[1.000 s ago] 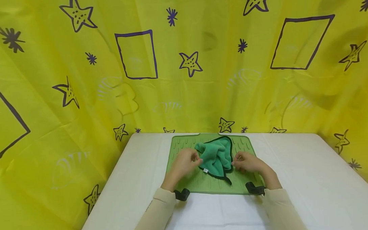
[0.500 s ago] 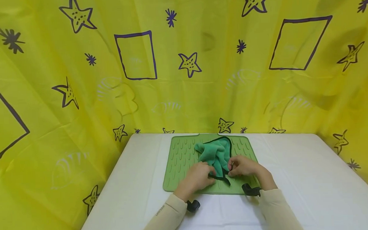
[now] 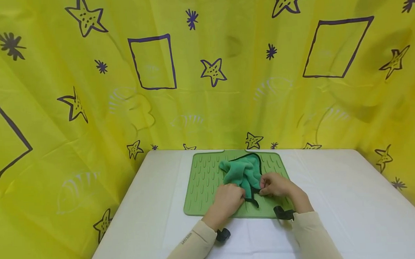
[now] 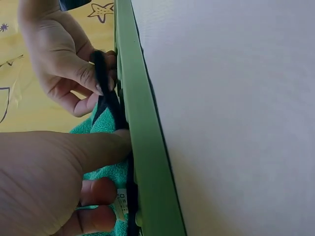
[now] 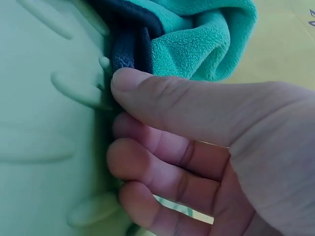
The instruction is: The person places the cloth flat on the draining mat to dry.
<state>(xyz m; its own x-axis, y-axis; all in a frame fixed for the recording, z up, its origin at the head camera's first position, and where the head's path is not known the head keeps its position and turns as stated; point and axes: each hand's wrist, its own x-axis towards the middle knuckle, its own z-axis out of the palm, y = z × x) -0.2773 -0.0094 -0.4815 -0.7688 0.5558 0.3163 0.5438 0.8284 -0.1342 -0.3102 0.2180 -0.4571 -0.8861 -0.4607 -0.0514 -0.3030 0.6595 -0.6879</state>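
A green terry cloth (image 3: 241, 172) with a dark hem lies crumpled on a light green ridged mat (image 3: 202, 183). My left hand (image 3: 228, 201) is at its front edge, covering part of it. In the left wrist view the left thumb (image 4: 106, 147) lies against the dark hem near a small white tag (image 4: 121, 202), with curled fingers on the cloth beside it. My right hand (image 3: 278, 186) pinches the hem at the cloth's front right corner. The right wrist view shows the right thumb (image 5: 142, 88) on that hem, fingertips close to the mat. A short dark loop (image 3: 253, 202) sticks out in front.
The mat rests on a white-covered table (image 3: 161, 184). Behind and on both sides hangs a yellow curtain (image 3: 193, 107) with drawn stars and frames. Black wrist mounts (image 3: 282, 213) sit at each wrist.
My left hand has come from the cloth's left side toward its front edge and taken hold there. My right hand has shifted slightly to the front corner. The cloth's front part has drawn in.
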